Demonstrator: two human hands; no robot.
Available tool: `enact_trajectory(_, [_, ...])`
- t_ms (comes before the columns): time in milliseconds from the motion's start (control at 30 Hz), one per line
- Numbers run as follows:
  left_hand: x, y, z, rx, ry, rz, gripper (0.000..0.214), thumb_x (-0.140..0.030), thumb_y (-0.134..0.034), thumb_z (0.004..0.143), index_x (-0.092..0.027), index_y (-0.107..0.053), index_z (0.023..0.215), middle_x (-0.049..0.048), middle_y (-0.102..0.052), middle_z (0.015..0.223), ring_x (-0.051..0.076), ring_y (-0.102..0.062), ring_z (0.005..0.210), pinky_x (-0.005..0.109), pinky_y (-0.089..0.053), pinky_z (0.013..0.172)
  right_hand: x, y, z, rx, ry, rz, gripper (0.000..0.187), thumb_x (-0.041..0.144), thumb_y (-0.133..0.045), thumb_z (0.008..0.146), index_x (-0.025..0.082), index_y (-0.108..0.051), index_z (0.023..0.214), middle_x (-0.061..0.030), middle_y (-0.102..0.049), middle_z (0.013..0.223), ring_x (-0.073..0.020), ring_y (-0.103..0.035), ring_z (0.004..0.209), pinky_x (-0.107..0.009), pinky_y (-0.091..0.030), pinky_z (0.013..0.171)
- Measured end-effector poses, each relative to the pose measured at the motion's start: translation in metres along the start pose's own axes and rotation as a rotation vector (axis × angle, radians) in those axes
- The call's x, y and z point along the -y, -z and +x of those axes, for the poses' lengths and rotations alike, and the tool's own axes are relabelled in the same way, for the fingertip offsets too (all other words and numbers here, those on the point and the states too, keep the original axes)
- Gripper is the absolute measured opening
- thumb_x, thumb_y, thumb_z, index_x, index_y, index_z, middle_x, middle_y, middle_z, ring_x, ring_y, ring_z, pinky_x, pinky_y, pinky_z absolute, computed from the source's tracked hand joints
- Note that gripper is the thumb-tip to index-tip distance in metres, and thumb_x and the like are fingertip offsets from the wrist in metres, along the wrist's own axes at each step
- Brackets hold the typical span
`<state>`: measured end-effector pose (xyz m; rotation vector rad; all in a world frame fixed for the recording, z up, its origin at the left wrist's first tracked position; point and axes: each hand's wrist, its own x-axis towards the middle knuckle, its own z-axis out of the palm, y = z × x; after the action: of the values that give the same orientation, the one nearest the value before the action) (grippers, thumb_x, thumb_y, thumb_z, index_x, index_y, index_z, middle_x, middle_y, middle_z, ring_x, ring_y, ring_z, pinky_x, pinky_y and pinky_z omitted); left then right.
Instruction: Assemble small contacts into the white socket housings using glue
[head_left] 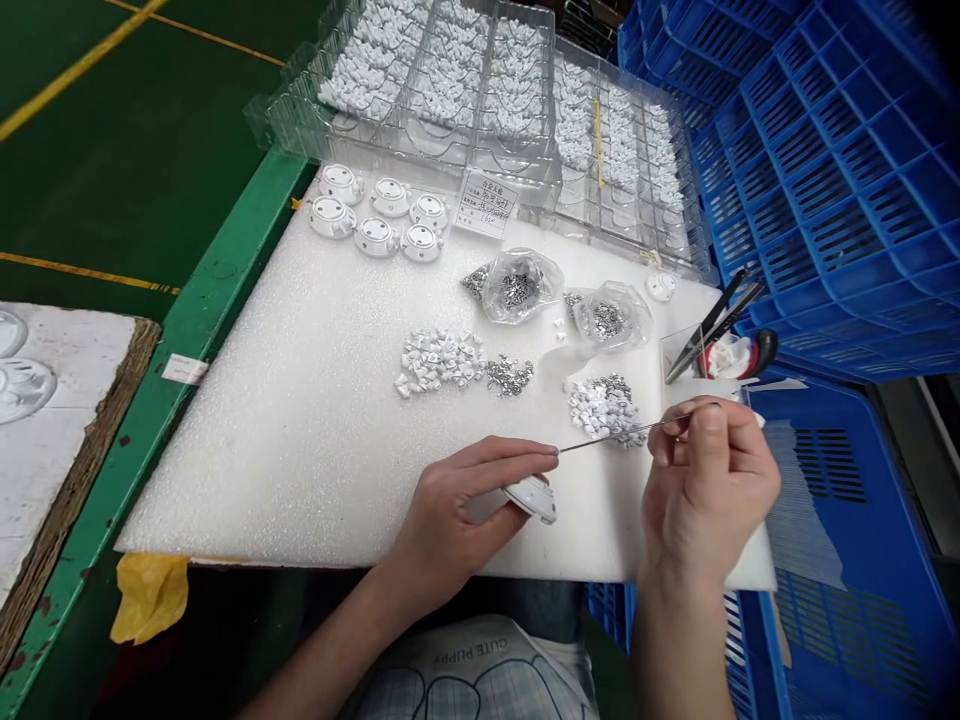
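The white round housing (534, 497) sits at the 3 o'clock edge of the left hand (461, 510), whose fingers close around it. The right hand (705, 490) pinches the tweezers (607, 437), tip pointing to 9 o'clock at the left index fingertip. Both hands rest on a white foam sheet (315, 400). Blue crates (825, 180) stand at 2 o'clock. The knuckles face up.
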<state>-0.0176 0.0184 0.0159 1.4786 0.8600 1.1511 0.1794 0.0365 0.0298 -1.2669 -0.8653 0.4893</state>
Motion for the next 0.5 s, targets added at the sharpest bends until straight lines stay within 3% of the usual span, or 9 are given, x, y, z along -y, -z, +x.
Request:
enact_trajectory(233, [-0.0015, 0.0004, 0.0002, -0.004, -0.006, 0.006, 0.037, 0.001, -0.071, 0.085, -0.019, -0.079, 0.114, 0.0048, -0.079, 0.115, 0.013, -0.075, 0.105, 0.016, -0.058, 0.096, 0.0001, -0.0002, -0.0006, -0.01, -0.012, 0.052, 0.03, 0.04, -0.084, 0.079, 0.018, -0.065, 0.074, 0.0033, -0.056, 0.067, -0.0071, -0.047, 0.054, -0.021, -0.031, 0.045])
enact_trajectory(500, [-0.0014, 0.0002, 0.0007, -0.006, -0.013, 0.007, 0.037, 0.001, -0.07, 0.085, -0.02, -0.079, 0.114, 0.0055, -0.079, 0.114, 0.016, -0.076, 0.104, 0.021, -0.061, 0.094, -0.0023, -0.0004, 0.0002, -0.016, -0.015, 0.075, 0.029, 0.039, -0.085, 0.079, 0.017, -0.066, 0.074, 0.0028, -0.057, 0.067, -0.0074, -0.048, 0.055, -0.021, -0.032, 0.045])
